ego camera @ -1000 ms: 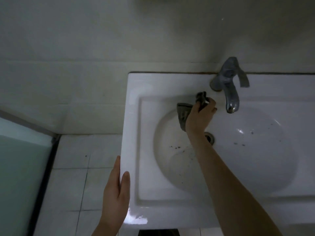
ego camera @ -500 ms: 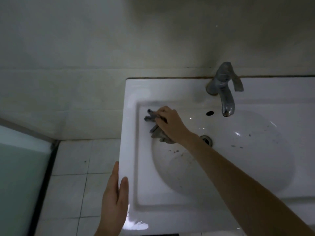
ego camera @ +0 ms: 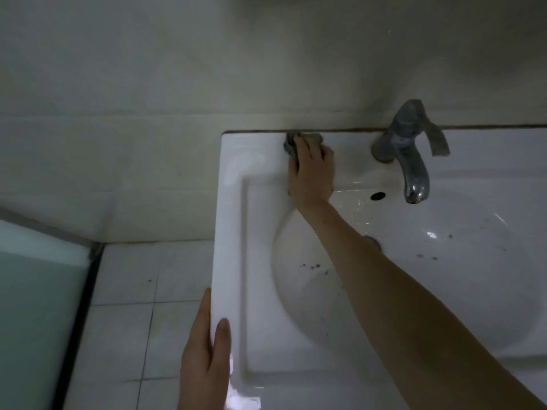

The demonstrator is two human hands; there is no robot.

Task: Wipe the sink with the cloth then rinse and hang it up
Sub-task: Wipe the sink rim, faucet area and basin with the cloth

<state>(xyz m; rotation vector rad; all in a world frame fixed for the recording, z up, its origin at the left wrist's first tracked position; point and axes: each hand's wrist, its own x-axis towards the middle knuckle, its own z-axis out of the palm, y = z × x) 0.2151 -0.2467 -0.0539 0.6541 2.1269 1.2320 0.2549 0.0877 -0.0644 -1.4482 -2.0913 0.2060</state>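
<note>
Since half a second ago the right hand (ego camera: 312,173) has been sliding the cloth (ego camera: 291,143) up out of the basin's left corner and onto the back ledge of the sink (ego camera: 233,232), upper middle of the frame. It's gripping the cloth right against the seam where ledge is meeting wall, fingers curling over it, so there's no room further back. The faucet (ego camera: 411,149) is standing near it on the right, with bare ledge showing between them and more running left to the corner. The cloth is looking grey and bunched up, mostly hiding under the fingers, with a crumpled bit poking out top left. The left hand (ego camera: 204,359) is holding the sink's left rim at lower centre, thumb on top, fingers down the outer side.
</note>
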